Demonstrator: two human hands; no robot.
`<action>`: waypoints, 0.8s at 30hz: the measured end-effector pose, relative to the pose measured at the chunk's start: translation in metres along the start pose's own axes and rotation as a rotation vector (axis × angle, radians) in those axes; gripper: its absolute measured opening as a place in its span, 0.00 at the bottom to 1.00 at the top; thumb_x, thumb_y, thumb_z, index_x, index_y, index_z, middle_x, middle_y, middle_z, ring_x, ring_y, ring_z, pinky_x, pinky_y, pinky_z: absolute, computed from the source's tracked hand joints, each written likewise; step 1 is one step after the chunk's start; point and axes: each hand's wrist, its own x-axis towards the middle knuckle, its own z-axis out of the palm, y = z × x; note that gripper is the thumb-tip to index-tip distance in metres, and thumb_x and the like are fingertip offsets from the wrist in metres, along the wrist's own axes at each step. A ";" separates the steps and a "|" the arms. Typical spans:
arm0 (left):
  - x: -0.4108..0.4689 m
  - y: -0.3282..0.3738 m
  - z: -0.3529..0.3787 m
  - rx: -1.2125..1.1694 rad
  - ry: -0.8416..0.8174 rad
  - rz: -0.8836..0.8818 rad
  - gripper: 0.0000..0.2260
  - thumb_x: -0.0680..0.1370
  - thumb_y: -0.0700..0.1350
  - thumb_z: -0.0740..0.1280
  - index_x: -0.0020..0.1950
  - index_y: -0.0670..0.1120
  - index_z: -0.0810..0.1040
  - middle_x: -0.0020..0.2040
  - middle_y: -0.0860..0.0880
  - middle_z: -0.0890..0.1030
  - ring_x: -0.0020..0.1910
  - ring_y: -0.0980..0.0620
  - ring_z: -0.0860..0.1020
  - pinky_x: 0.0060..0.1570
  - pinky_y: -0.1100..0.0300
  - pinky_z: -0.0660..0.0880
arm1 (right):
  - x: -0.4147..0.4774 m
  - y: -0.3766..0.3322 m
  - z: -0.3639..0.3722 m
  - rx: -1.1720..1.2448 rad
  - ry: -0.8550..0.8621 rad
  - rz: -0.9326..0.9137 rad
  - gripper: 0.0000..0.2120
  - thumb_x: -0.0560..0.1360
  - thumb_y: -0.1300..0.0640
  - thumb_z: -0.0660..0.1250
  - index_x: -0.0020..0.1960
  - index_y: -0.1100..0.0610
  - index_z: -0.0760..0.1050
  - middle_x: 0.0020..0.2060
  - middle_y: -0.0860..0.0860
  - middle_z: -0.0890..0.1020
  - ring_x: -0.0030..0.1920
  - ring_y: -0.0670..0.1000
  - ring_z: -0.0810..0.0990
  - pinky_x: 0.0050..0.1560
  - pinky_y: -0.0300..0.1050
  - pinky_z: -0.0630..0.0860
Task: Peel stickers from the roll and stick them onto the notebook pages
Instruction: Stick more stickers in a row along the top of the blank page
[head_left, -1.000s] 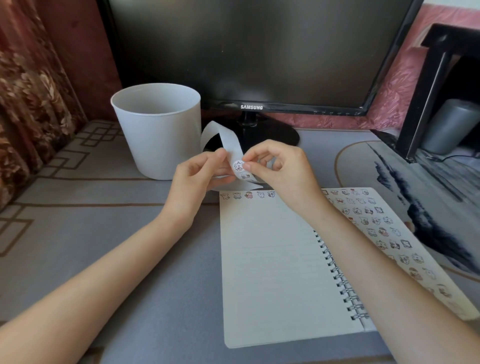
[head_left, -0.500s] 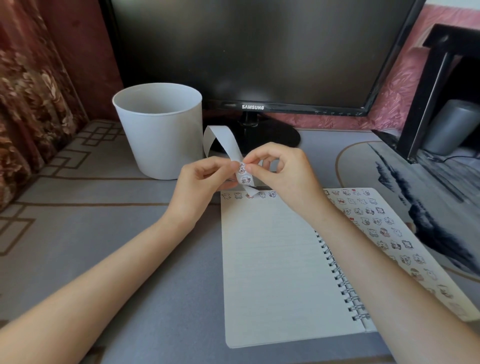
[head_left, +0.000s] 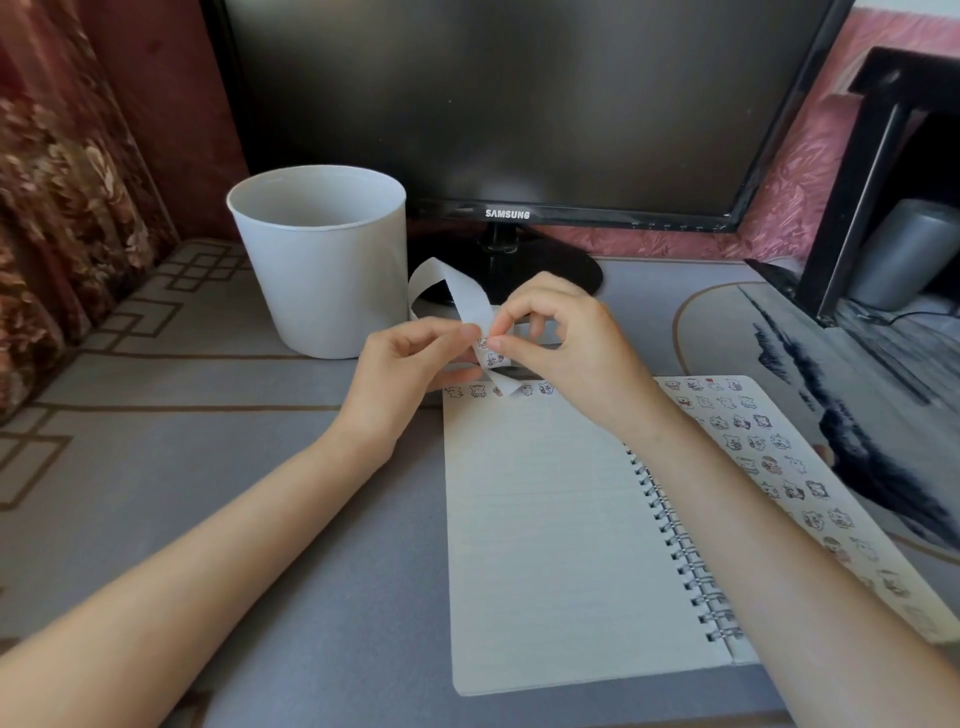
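An open spiral notebook lies on the grey desk. Its left page carries a row of small cartoon stickers along the top edge, and its right page is covered with several rows of them. A white sticker strip curls up from behind my hands, just above the notebook's top edge. My left hand pinches the strip from the left. My right hand pinches a small round sticker on the strip between thumb and forefinger.
A white bucket stands behind my left hand. A black Samsung monitor and its round base fill the back. A patterned mat, a black stand and a grey cylinder lie to the right.
Both hands have dropped slightly toward the notebook's top edge. My right thumb and forefinger have closed tighter on the sticker, and the strip's free end has curled further down.
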 end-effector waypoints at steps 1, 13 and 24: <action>0.001 0.000 -0.001 -0.015 0.000 -0.010 0.07 0.77 0.40 0.66 0.48 0.38 0.82 0.50 0.38 0.82 0.50 0.46 0.82 0.50 0.57 0.79 | 0.000 0.001 -0.001 0.010 -0.010 -0.005 0.02 0.71 0.57 0.73 0.42 0.54 0.80 0.43 0.45 0.76 0.43 0.50 0.73 0.51 0.53 0.73; 0.003 -0.004 -0.004 0.021 0.047 -0.012 0.08 0.77 0.40 0.67 0.47 0.36 0.82 0.52 0.38 0.82 0.51 0.44 0.81 0.51 0.57 0.80 | 0.005 0.004 -0.032 0.246 -0.123 0.424 0.04 0.70 0.59 0.74 0.43 0.58 0.80 0.32 0.47 0.81 0.33 0.43 0.76 0.31 0.29 0.70; 0.004 -0.007 -0.004 0.087 0.040 0.004 0.08 0.77 0.40 0.67 0.48 0.35 0.82 0.52 0.38 0.81 0.53 0.43 0.80 0.50 0.58 0.80 | 0.005 0.016 -0.043 -0.001 -0.245 0.649 0.03 0.69 0.58 0.74 0.39 0.58 0.83 0.28 0.47 0.81 0.26 0.41 0.71 0.27 0.35 0.63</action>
